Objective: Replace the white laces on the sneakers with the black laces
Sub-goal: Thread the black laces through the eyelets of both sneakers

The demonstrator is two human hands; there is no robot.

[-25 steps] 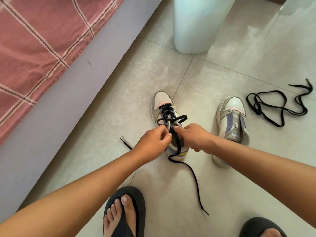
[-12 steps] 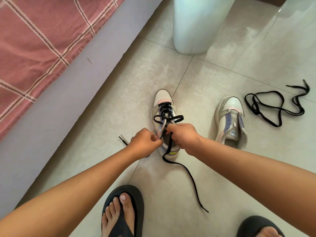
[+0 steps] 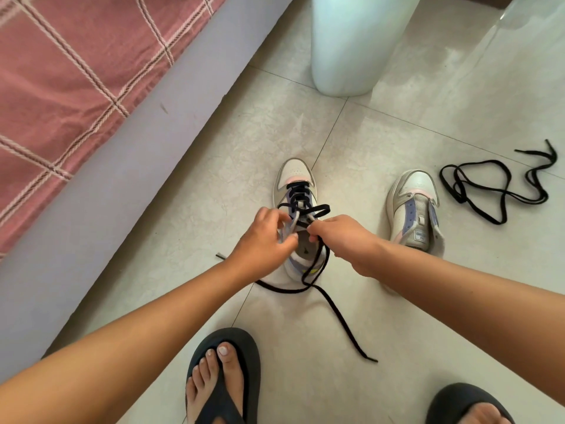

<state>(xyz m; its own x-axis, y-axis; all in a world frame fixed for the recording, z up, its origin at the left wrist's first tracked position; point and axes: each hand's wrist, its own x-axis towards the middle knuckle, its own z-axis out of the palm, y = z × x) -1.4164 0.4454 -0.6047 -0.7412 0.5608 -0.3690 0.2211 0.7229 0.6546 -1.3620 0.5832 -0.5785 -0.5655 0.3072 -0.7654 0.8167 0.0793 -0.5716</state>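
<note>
A white and lilac sneaker (image 3: 294, 174) stands on the floor tiles with a black lace (image 3: 336, 316) threaded through its front eyelets. My left hand (image 3: 263, 240) grips the sneaker's tongue and left flap at the opening. My right hand (image 3: 339, 237) pinches the black lace at an upper eyelet. The lace's loose end trails over the heel toward my feet; its other end pokes out left of my left wrist. A second sneaker (image 3: 412, 206) without laces stands to the right. Another black lace (image 3: 489, 191) lies in loops beyond it.
A bed with a pink checked cover (image 3: 70, 71) and a grey frame (image 3: 128, 166) runs along the left. A pale round pedestal (image 3: 351, 47) stands behind the sneakers. My feet in dark flip-flops (image 3: 226, 374) are at the bottom edge.
Both hands have shifted slightly apart over the sneaker's opening, the left one now on the tongue. The trailing lace has looped around the heel.
</note>
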